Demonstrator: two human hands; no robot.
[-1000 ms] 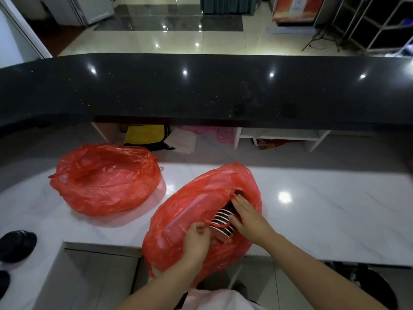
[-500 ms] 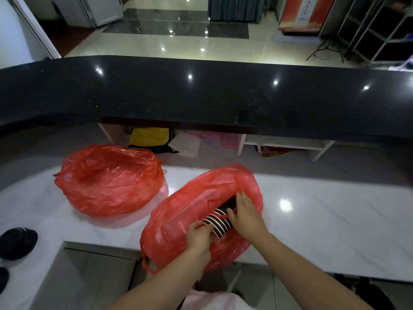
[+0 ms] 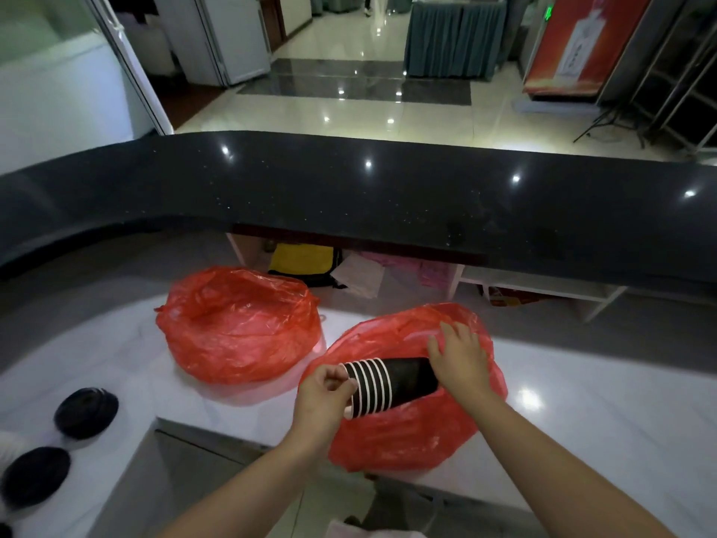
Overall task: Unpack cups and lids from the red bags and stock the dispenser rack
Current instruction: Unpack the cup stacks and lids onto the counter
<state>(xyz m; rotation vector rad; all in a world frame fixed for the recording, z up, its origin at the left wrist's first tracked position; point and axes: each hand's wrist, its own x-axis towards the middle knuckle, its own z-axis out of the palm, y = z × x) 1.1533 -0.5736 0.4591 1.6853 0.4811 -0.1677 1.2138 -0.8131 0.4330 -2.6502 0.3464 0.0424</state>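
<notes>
A stack of black paper cups with white rims [image 3: 392, 385] lies on its side, drawn out over the near red bag [image 3: 407, 432] on the white marble counter [image 3: 582, 421]. My left hand [image 3: 326, 394] pinches the rim end of the cup stack. My right hand [image 3: 459, 359] rests on the stack's far end and on the bag, its fingers spread and fairly straight. A second red bag [image 3: 236, 324], crumpled and open at the top, sits to the left.
Black lids [image 3: 86, 412] lie at the counter's left edge, another one [image 3: 35, 475] nearer me. A raised black bar top [image 3: 368, 196] runs across behind the bags. A yellow bag [image 3: 300, 260] and white shelves [image 3: 543, 285] sit beneath it.
The cup stack has come out of the near bag toward the left. My left hand moved from the bag's plastic to the stack's rims. My head lifted, showing more of the room.
</notes>
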